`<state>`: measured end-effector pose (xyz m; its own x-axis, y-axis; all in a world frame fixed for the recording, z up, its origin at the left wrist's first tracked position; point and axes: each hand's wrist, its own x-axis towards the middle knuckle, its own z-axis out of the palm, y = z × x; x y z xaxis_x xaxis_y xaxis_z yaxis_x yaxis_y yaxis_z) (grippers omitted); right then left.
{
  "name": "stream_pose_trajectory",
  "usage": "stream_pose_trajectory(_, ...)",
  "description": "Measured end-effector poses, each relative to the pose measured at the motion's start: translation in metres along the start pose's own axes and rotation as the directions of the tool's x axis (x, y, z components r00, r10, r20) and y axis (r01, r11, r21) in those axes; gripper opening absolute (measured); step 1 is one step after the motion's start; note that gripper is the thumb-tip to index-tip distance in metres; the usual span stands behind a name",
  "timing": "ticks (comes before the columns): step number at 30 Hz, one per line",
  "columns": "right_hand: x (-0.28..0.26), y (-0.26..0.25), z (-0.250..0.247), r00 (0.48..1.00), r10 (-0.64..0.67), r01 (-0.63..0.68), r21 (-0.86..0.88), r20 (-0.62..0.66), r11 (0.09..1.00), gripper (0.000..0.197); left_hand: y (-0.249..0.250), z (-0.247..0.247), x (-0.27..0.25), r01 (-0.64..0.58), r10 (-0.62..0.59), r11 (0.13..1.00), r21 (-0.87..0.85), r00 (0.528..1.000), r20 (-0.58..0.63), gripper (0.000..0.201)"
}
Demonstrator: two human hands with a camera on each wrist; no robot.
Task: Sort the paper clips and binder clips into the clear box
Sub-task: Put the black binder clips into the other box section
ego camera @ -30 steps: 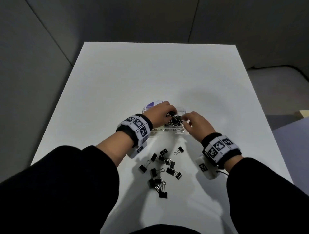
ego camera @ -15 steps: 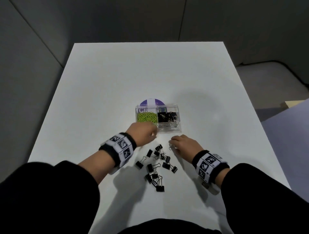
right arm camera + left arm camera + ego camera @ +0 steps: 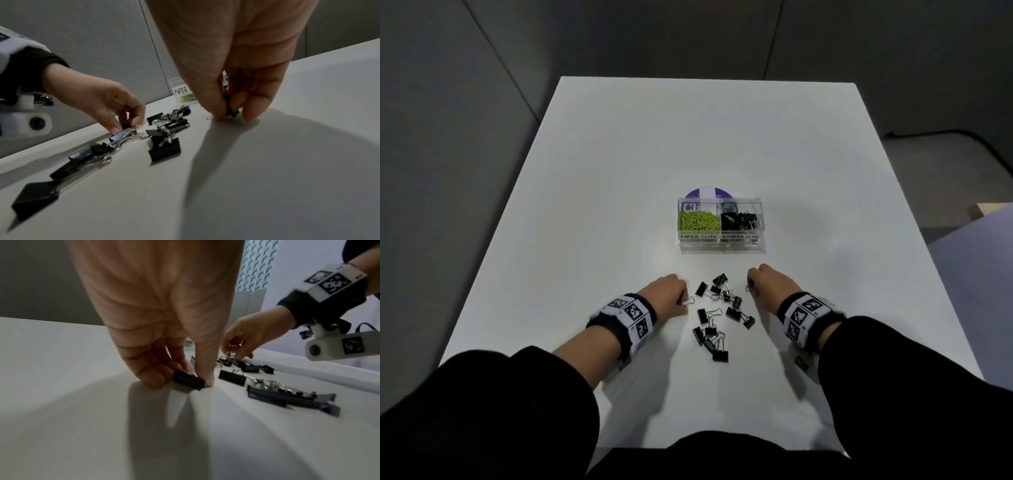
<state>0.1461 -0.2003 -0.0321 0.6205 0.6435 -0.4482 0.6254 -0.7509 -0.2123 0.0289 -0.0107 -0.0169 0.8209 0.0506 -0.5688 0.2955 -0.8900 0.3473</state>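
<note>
A black binder clip (image 3: 189, 381) is pinched between thumb and fingers of the left hand (image 3: 666, 296), low on the table (image 3: 619, 154), and its wire handle pokes out toward the pile (image 3: 717, 317). A second clip (image 3: 231, 108) is gripped by the curled fingers of the right hand (image 3: 770, 284), also down at the table surface. The pile of loose binder clips is flanked by the two hands, left hand on its left edge, right hand on its right. Beyond the pile, straight ahead of both hands, the box (image 3: 720, 222) is set with its long axis running left to right; green paper clips (image 3: 698, 221) are held in its left compartment and black binder clips in its right. The right compartment is judged nearer to the right hand, so a shorter forward carry is expected from that side, while the left hand's clip has to be taken forward and across. Against the frame half a second ago, both hands are seen drawn back from the box to the pile's sides, each now closed on a clip; a second ago they were over the box.
</note>
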Motion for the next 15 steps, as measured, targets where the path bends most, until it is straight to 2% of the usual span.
stream_pose_trajectory(6,-0.016,0.001,-0.003,0.992,0.103,-0.107,0.054,0.068,0.993,0.008,0.001,0.004,-0.003,-0.024,0.022,0.998,0.051,1.000,0.021,0.003)
stream_pose_trajectory(10,-0.032,0.005,0.000,0.988,0.133,-0.137,0.047,0.073,0.989,0.009,-0.002,0.006,-0.009,-0.038,0.038,0.999,-0.009,0.999,0.004,0.016)
stream_pose_trajectory(13,-0.037,0.002,0.000,0.992,0.109,-0.113,0.067,0.066,0.991,0.011,0.001,0.007,-0.011,-0.049,0.049,0.998,-0.036,0.999,-0.006,0.035)
stream_pose_trajectory(15,-0.039,-0.002,0.000,0.993,0.098,-0.106,0.123,0.067,0.987,0.011,0.008,0.008,-0.012,-0.056,0.056,0.998,-0.018,0.998,-0.023,0.033)
